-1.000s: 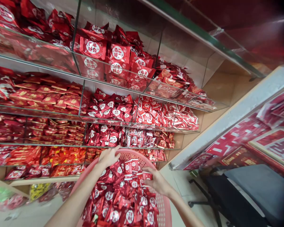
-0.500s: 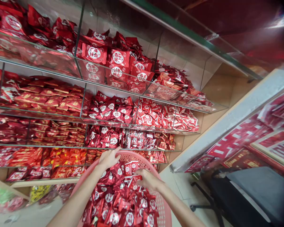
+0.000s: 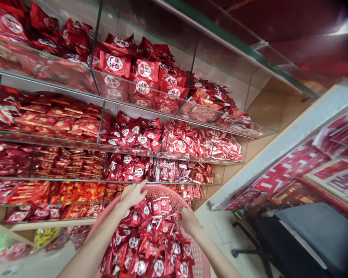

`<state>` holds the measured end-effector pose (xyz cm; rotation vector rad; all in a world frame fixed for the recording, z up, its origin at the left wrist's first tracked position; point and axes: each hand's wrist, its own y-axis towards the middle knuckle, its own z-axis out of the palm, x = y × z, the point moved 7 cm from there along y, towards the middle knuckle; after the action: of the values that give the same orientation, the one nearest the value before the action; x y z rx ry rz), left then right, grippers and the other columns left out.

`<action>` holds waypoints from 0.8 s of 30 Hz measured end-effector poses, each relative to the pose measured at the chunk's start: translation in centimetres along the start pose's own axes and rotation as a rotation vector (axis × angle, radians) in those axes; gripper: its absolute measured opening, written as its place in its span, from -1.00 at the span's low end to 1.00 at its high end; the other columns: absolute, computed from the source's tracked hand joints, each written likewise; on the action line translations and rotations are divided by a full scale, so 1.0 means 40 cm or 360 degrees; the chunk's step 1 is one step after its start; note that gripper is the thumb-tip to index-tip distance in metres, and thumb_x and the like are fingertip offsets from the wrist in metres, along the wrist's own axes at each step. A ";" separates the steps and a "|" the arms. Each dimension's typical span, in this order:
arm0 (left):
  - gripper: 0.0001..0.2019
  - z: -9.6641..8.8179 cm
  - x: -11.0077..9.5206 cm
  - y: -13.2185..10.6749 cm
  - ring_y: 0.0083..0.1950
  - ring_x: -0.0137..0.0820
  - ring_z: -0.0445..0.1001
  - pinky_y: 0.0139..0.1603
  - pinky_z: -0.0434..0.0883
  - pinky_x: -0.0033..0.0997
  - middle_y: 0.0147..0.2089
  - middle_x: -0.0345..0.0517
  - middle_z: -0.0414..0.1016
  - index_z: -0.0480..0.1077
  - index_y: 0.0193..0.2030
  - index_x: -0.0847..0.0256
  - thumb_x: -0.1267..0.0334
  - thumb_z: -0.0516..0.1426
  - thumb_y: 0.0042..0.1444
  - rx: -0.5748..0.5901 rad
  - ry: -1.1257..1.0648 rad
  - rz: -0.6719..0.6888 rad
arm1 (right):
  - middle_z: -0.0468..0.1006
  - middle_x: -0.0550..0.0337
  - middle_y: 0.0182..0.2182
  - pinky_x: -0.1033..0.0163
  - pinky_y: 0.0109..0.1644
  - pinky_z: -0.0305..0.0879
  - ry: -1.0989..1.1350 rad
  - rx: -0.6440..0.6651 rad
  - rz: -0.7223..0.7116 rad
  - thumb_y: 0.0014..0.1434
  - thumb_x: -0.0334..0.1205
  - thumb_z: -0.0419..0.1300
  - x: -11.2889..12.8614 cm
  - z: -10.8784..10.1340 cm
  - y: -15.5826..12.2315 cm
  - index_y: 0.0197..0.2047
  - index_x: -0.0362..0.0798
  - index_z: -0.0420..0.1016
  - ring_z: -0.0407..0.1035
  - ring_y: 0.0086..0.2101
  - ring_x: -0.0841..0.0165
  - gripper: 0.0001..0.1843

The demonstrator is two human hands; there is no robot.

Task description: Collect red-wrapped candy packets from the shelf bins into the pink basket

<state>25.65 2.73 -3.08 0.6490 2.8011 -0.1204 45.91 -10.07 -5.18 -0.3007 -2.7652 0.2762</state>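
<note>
A pink plastic basket (image 3: 201,253) with a perforated wall stands in front of me, filled with small red candy packets (image 3: 147,247), many bearing white round labels. My left hand (image 3: 133,194) is closed over the basket's far rim, its fingertips near the shelf front. Inside the basket's right side, my right hand (image 3: 189,221) hovers by the wall with curled fingers; whatever they hold, if anything, is hidden. Several lighter red-and-white packets (image 3: 161,206) lie at the far end of the pile, left of my right hand.
Glass-fronted shelves (image 3: 145,154) with dividers hold red, gold and orange packets across several tiers. A dark office chair (image 3: 309,235) stands at the right, beside red printed goods (image 3: 295,170). Bagged goods (image 3: 46,237) lie below the lowest shelf at left.
My right hand has moved right, from above the lighter packets to the basket's right wall, its fingers more curled. My left hand stays on the rim.
</note>
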 end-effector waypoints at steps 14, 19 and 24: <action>-0.50 -0.011 0.001 -0.009 -0.14 -0.30 0.39 -0.16 0.24 -0.32 -0.18 -0.09 0.45 0.03 0.13 -0.01 0.01 -0.16 0.02 0.0003 -0.0039 -0.0031 | 0.45 0.09 -0.44 0.33 -0.35 0.10 -0.0456 -0.0762 -0.0153 0.14 -0.05 -0.15 0.209 -0.489 0.025 -0.24 -0.04 0.32 0.35 -0.36 0.32 -0.67; -0.51 -0.017 -0.001 -0.012 -0.14 -0.31 0.39 -0.17 0.25 -0.34 -0.17 -0.11 0.45 0.03 0.13 -0.04 0.04 -0.15 0.02 -0.0010 -0.0046 -0.0017 | 0.43 0.03 -0.25 0.30 -0.28 0.13 -0.0654 -0.1006 0.0013 0.03 -0.22 0.02 0.203 -0.685 0.105 -0.11 -0.06 0.27 0.32 -0.23 0.28 -0.69; -0.52 -0.017 0.000 -0.013 -0.14 -0.29 0.39 -0.18 0.26 -0.32 -0.18 -0.09 0.45 0.04 0.13 -0.04 0.03 -0.16 0.02 -0.0047 -0.0049 0.0005 | 0.43 -0.04 -0.25 0.25 -0.29 0.18 -0.0776 -0.0741 0.0161 -0.05 -0.31 0.09 0.141 -0.681 0.192 -0.14 -0.10 0.30 0.32 -0.21 0.20 -0.66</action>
<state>25.28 2.35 -2.41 0.6388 2.7668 -0.0878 51.75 2.81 19.96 -0.5513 -3.2794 -0.3248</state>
